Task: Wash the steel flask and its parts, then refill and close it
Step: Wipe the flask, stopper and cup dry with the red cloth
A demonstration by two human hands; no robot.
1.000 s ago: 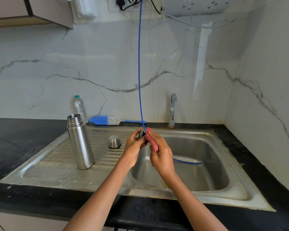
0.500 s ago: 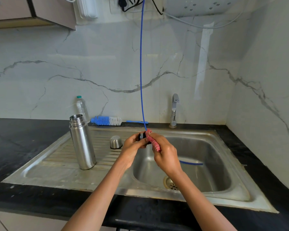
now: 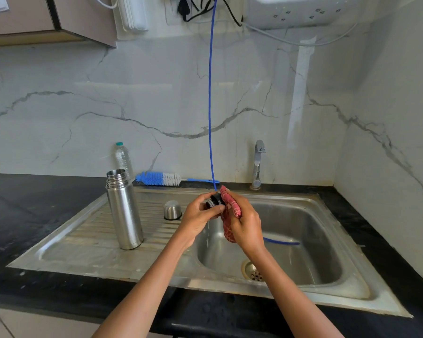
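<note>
Left hand [image 3: 200, 215] grips the small black round flask stopper [image 3: 215, 200]; right hand [image 3: 244, 223] presses a red scrubbing cloth [image 3: 231, 211] against it. Advise rotating the stopper so its threads get scrubbed, over the steel sink basin [image 3: 303, 230].

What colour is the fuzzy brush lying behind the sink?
The bottle brush has blue bristles, white ones nearer its blue handle. The head view shows it.

Home kitchen: steel sink [image 3: 352, 292], tap [image 3: 258, 164], marble backsplash [image 3: 83, 106].
</note>
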